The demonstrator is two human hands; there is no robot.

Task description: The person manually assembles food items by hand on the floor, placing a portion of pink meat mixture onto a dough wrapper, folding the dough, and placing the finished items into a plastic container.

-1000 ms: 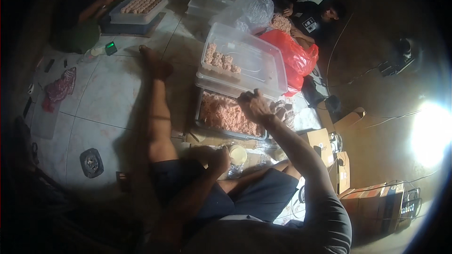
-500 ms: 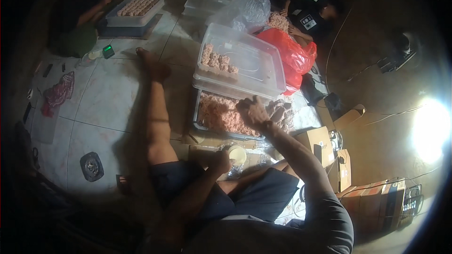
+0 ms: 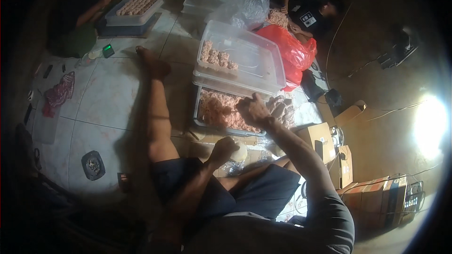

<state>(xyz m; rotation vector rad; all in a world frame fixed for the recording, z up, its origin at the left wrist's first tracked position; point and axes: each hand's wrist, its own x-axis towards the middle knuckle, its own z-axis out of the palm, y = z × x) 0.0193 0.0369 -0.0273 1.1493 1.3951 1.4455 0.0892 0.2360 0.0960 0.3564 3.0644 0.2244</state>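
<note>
My right hand [image 3: 254, 111] is closed, its fingers curled, above the right part of a tray [image 3: 197, 118] of crumbly pink mixture [image 3: 219, 110]. Whatever lies inside that grip is hidden. Lower down, my left hand [image 3: 224, 150] is curled beside a round cream-coloured cup [image 3: 240, 154], covering part of it; its fingertips do not show. A clear plastic box [image 3: 261, 61] rests over the far side of the tray, with several rows of shaped pink lumps [image 3: 217, 57] at its left end.
A red plastic bag [image 3: 294, 54] and a clear bag [image 3: 247, 9] lie beyond the box. Cardboard boxes [image 3: 316, 141] stand at the right. Co-workers sit far left and far right; a box of shaped lumps [image 3: 136, 7] is near the left one. A dark dish [image 3: 93, 165] lies left.
My left hand has moved up and slightly right, now hiding more of the cream cup. My right hand stays over the tray with little change.
</note>
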